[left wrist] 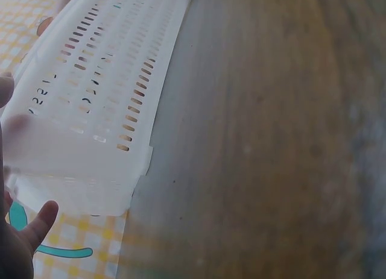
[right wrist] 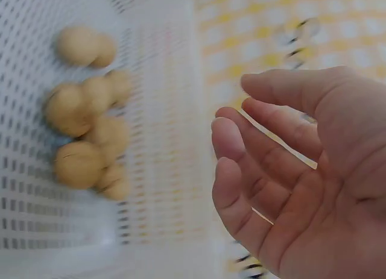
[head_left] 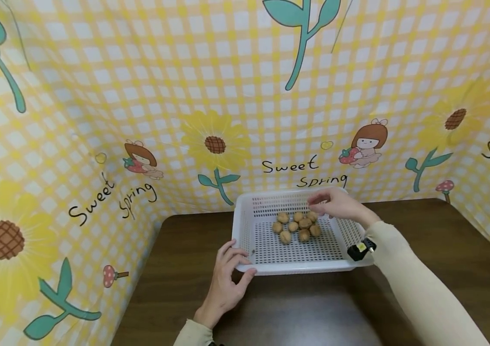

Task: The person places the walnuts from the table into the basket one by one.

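Observation:
A white slotted plastic basket (head_left: 297, 267) stands on the table, with several walnuts (head_left: 285, 237) grouped on its floor toward the back. My left hand (head_left: 225, 283) grips the basket's front left corner, its fingers over the rim and its thumb at the front edge. Above the back right part of the basket, my right hand (head_left: 336, 205) holds nothing. Its fingers (right wrist: 228, 137) are loosely bent, with a gap to the thumb, in the right wrist view. The walnuts there lie to the left of that hand, inside the basket wall.
The dark brown wooden table (head_left: 184, 269) extends to both sides and in front of the basket. A yellow checked cloth (head_left: 236, 96) with sunflowers and lettering hangs behind and at the sides. A small black device (head_left: 361, 250) is strapped at the right wrist.

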`<action>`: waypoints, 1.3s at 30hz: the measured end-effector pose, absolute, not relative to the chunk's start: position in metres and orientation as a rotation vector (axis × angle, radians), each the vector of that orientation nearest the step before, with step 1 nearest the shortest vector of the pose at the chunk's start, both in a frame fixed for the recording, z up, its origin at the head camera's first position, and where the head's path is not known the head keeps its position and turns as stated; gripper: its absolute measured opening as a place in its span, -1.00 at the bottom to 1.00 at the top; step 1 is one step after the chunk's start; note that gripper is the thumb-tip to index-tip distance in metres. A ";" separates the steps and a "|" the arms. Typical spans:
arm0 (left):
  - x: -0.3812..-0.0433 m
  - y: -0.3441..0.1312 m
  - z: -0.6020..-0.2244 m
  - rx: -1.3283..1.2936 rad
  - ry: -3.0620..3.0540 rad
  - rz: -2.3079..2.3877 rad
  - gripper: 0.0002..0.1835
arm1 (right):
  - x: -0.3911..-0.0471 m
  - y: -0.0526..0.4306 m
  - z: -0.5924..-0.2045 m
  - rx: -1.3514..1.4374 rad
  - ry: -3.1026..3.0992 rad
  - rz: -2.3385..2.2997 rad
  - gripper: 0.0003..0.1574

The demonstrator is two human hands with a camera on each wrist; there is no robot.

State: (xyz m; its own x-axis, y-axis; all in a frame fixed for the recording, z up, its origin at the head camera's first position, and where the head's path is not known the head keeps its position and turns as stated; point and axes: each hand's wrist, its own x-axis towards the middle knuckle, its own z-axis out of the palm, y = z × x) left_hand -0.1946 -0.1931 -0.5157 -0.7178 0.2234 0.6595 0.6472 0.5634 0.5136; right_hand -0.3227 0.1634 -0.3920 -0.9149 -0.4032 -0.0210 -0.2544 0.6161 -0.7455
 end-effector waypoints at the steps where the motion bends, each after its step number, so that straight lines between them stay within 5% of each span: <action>1: -0.194 -0.193 -0.515 -0.692 -2.265 -1.056 -0.87 | -0.316 0.164 -0.387 -0.565 2.656 -1.206 -0.58; 7: -0.195 -0.197 -0.512 -0.681 -2.252 -1.073 -0.85 | -0.258 0.161 -0.382 -0.525 2.649 -1.531 -0.70; 14: -0.195 -0.202 -0.510 -0.689 -2.276 -1.061 -0.84 | -0.197 0.137 -0.430 -0.573 2.797 -2.025 -0.90; 21: -0.190 -0.208 -0.512 -0.645 -2.292 -1.083 -0.86 | -0.192 0.131 -0.477 -1.047 3.011 -2.019 -0.60; 39: -0.196 -0.213 -0.508 -0.658 -2.355 -0.928 -0.77 | -0.190 0.142 -0.474 -1.131 2.952 -2.058 -0.63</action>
State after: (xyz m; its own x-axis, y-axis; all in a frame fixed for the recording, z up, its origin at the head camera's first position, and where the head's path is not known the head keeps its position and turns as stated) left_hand -0.1959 -0.2132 -0.5078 -0.7468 0.2443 0.6185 0.6005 0.6473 0.4694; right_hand -0.1903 0.1419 -0.4740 -0.6455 -0.1027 0.7568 -0.7456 0.2994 -0.5953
